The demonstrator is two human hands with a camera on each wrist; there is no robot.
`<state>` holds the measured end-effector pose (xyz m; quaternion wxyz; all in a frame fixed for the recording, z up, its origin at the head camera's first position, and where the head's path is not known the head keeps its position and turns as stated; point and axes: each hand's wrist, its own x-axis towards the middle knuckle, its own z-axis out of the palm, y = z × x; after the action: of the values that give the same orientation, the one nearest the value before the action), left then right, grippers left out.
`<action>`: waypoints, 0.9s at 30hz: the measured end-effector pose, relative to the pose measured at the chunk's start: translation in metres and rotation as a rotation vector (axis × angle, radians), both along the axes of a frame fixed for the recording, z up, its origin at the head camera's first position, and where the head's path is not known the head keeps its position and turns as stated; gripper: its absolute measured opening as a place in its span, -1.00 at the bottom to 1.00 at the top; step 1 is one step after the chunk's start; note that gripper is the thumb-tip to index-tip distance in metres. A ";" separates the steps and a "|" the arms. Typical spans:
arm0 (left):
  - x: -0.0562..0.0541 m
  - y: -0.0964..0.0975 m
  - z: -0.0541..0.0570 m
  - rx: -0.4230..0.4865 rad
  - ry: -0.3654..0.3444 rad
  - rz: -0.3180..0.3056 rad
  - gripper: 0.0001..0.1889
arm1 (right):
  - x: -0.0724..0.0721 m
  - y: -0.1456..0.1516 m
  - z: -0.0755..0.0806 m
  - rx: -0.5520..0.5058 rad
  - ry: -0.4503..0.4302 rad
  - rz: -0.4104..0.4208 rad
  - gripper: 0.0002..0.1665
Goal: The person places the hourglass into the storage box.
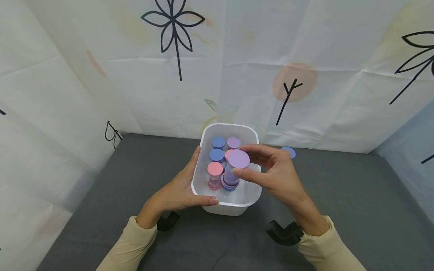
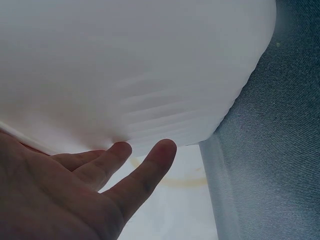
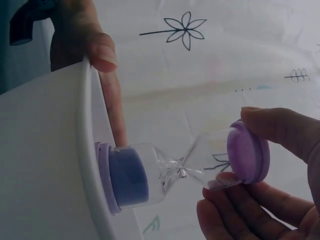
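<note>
My right hand (image 1: 276,165) holds a purple-capped hourglass (image 1: 238,159) by its upper cap, thumb on one side and fingers on the other. In the right wrist view the hourglass (image 3: 172,172) shows clear bulbs, with purple sand in the lower one; its lower end is inside a white plastic bin (image 3: 86,150). My left hand (image 1: 181,188) lies against the bin's left side, fingers extended along the outer wall, thumb over the front rim. The left wrist view shows those fingers (image 2: 150,172) straight beside the bin (image 2: 100,65).
Inside the bin stand several hourglasses, among them blue ones (image 1: 218,142), a pink one (image 1: 215,168) and another purple one (image 1: 233,142). A blue round cap (image 1: 288,152) shows behind my right hand on the dark grey tabletop (image 1: 339,203). A patterned white cloth (image 1: 251,56) hangs behind.
</note>
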<state>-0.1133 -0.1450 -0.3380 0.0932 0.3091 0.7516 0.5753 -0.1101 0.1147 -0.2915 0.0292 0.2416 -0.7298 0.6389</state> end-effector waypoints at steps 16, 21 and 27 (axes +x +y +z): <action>0.001 0.000 0.002 0.006 -0.017 0.002 0.36 | -0.010 -0.022 -0.025 0.035 -0.078 0.105 -0.50; 0.002 0.000 0.002 0.001 -0.008 0.001 0.37 | -0.012 -0.026 -0.029 0.077 -0.070 0.131 -0.50; 0.002 0.000 0.002 -0.004 -0.005 0.002 0.38 | -0.015 -0.031 -0.030 0.141 -0.079 0.166 -0.47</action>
<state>-0.1116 -0.1449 -0.3363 0.0954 0.3068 0.7528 0.5745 -0.1252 0.0832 -0.3213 -0.0697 0.2773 -0.7510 0.5952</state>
